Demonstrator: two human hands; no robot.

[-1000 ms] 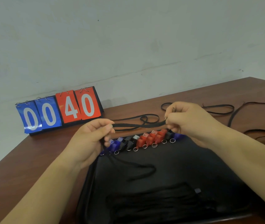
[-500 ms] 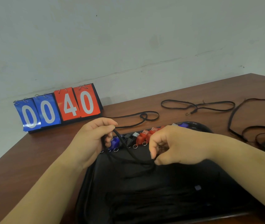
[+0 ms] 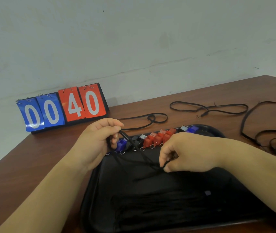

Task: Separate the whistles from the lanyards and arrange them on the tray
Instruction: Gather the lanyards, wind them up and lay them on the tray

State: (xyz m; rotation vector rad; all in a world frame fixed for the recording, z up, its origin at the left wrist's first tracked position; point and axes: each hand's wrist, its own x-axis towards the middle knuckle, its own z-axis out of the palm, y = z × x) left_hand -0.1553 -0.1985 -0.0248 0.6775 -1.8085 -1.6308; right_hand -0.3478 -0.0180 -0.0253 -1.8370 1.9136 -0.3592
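Left hand [image 3: 97, 142]: fingers pinch lanyard [image 3: 127, 137] near tray [image 3: 103, 185] far-left corner. Lanyard: stretched, slanting toward near-right into right hand [image 3: 184, 153], thumb and forefinger pinching it mid-tray. Whistles [image 3: 155, 138]: row along far edge, just beyond both hands.

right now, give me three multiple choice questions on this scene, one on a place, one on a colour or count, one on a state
1. Where on the tray is the whistle row?
A. far edge
B. near edge
C. middle

2. On the scoreboard, what do the red cards read?
A. 00
B. 40
C. 14

3. What is the left hand doing?
A. lying flat
B. pinching a lanyard
C. gripping a whistle

Answers:
1. A, the whistles line the rim farthest from the person.
2. B, the red cards show 4 and 0.
3. B, thumb and fingers close on the black cord.
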